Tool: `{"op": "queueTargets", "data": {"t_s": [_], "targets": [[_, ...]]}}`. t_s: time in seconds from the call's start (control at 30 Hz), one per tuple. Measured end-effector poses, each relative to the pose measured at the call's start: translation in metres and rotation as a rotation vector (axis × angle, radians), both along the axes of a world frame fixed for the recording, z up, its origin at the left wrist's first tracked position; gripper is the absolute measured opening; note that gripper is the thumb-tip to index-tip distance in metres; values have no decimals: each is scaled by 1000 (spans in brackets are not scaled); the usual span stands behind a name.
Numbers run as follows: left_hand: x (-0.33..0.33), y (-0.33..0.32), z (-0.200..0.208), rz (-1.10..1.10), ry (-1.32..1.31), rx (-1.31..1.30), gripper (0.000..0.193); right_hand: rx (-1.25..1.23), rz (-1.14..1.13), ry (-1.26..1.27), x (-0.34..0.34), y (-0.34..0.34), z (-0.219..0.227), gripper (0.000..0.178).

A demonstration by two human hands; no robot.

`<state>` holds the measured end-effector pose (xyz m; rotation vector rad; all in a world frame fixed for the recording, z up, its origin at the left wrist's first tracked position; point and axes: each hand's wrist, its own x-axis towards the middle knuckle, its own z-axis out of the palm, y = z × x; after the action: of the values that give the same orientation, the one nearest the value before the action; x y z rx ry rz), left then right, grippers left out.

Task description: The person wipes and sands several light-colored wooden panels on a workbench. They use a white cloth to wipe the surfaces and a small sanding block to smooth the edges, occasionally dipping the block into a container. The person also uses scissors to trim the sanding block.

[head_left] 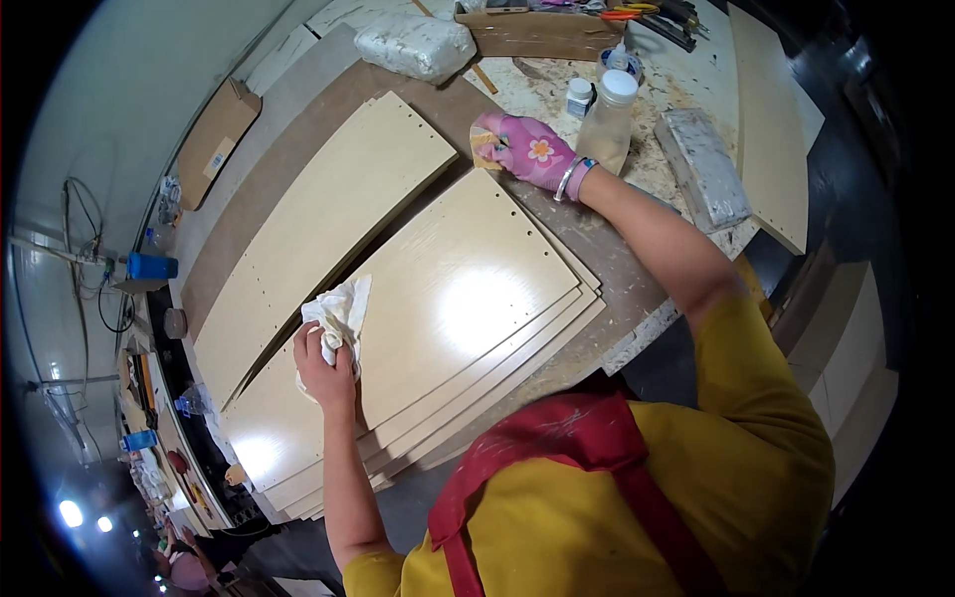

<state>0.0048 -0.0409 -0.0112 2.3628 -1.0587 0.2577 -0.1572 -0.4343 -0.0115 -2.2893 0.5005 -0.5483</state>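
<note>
Just ahead of the person's red apron (542, 443), a near stack of pale cream wood panels (428, 318) lies flat on the brown workbench (622, 284), its lower sheets slipping out in narrow steps along the near and right edges. The top panel looks smooth and glossy, with faint grain, two bright patches of reflected light, and a row of small dark holes along its right end. On its far edge, the bare left hand (328, 370) has its fingers curled on a crumpled white cloth (338, 316), one corner of which flares up and outward. Beyond a dark, tapering gap lies a second stack of cream panels (323, 214), long and matching in colour, with small holes near its right end and duller light on its face. Past the near stack's far right corner, the right hand (527, 151), in a pink flowered glove, is closed on a yellowish tan piece (484, 149), whose exact kind I cannot tell. Farther off stand a white-capped translucent bottle (607, 129) and a small white bottle (580, 98), then a plastic-wrapped white packet (416, 48) beside a cardboard box (542, 36).
</note>
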Motion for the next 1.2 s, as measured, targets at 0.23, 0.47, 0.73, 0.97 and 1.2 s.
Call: {"op": "queueTargets", "data": {"t_s": [0.23, 0.47, 0.73, 0.97, 1.2], "targets": [[0, 1, 0, 15, -25, 10, 27, -49, -19, 73, 5, 5, 18, 36], [2, -1, 2, 14, -41, 3, 26, -59, -61, 114, 12, 5, 21, 33], [9, -6, 23, -37, 45, 77, 33, -113, -72, 109, 17, -3, 10, 34], [38, -3, 6, -93, 72, 37, 38, -96, -74, 142, 28, 13, 9, 34], [31, -8, 5, -81, 12, 10, 36, -93, -91, 168, 28, 16, 10, 37]]}}
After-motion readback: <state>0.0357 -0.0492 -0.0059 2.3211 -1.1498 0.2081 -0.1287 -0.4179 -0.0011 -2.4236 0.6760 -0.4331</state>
